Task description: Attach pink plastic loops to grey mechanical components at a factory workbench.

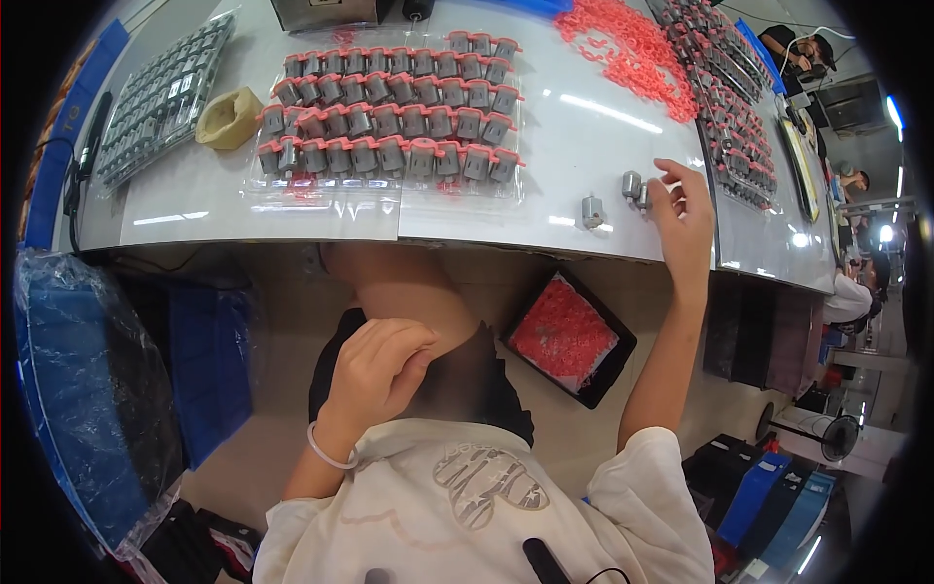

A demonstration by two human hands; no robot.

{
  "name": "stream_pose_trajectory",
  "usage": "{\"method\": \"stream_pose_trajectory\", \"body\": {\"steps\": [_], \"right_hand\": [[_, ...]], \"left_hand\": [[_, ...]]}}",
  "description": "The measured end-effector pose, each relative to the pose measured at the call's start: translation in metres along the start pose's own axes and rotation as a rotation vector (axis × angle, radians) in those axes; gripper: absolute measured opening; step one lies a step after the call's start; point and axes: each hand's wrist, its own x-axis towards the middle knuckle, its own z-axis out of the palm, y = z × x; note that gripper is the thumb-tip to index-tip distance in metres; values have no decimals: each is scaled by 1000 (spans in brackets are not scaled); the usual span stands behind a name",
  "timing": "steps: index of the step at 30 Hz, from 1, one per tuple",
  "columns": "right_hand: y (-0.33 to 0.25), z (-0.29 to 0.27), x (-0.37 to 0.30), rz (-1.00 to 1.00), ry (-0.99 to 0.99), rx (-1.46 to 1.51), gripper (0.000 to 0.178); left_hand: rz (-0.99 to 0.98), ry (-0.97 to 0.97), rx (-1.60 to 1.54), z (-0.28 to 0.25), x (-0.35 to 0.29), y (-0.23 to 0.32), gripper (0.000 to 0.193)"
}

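My right hand (pixel 684 222) is over the right part of the white table, fingers bent and apart. Just left of its thumb stand two small metal motors (pixel 631 184), close together, one partly hidden by the hand. A third loose motor (pixel 592 211) is nearer the table's front edge. My left hand (pixel 377 375) hovers above my lap with its fingers curled and the thumb pressed to them; whatever they hold, if anything, is hidden. Rows of grey motors topped with red plastic clips (pixel 387 121) fill a clear tray left of centre.
Loose red clips (pixel 628 54) lie heaped at the far right. A yellowish tape roll (pixel 230 119) and another motor tray (pixel 167 97) are at left; more motors (pixel 732 127) occupy the adjoining table. Below stands a black bin of red pieces (pixel 564 333).
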Motion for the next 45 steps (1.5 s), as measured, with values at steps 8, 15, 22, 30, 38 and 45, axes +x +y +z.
{"method": "stream_pose_trajectory", "body": {"steps": [8, 15, 22, 30, 38, 45], "right_hand": [[1, -1, 1, -215, -222, 49, 32], [-43, -1, -21, -315, -157, 0, 34], [-40, 22, -31, -274, -197, 151, 24], [-40, 24, -31, -211, -176, 139, 24], [-5, -26, -10, 69, -175, 355, 14], [31, -37, 18, 257, -483, 289, 17]], "left_hand": [[-27, -7, -4, 2, -3, -2, 16], [-53, 1, 8, 3, -8, -4, 14], [-35, 10, 11, 5, -8, -2, 15], [-67, 9, 15, 3, -10, -2, 17], [-79, 33, 32, 0, -14, -9, 14], [-62, 26, 25, 3, -11, -8, 12]]}}
